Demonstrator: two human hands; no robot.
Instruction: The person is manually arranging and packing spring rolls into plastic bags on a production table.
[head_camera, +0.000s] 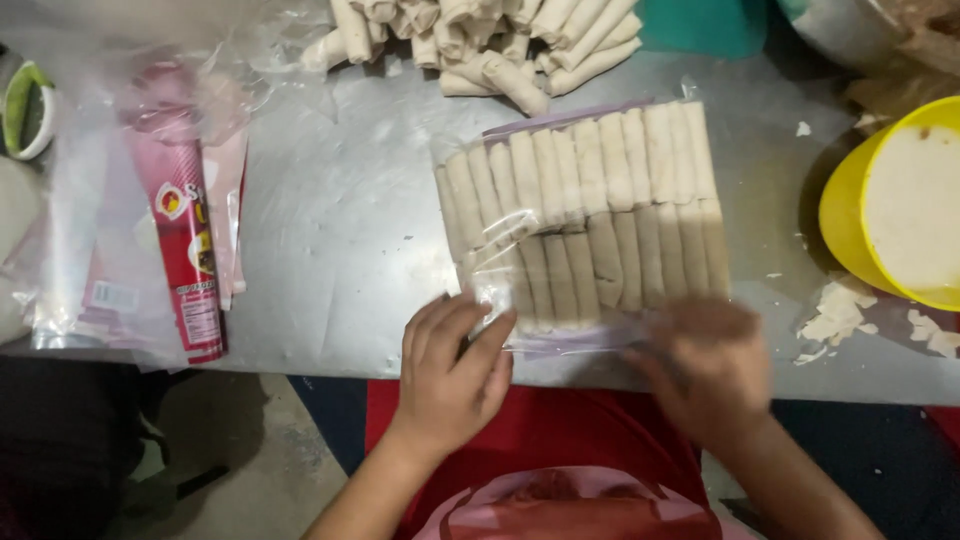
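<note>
Clear plastic bag of pale rolled wrappers (585, 225) laid flat on steel table (330, 230) | near edge pressed by left hand (452, 375), fingers spread | right hand (705, 365) blurred at same edge, grip indeterminate | red cylindrical can (188, 255) well left of bag

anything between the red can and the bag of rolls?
Head view: only bare steel table between the red can and the bag of rolls. The can lies on clear plastic sheets to its side.

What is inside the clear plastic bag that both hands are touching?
The clear plastic bag holds pale rolled wrappers in two rows. The left hand and right hand cover its near edge.
</note>
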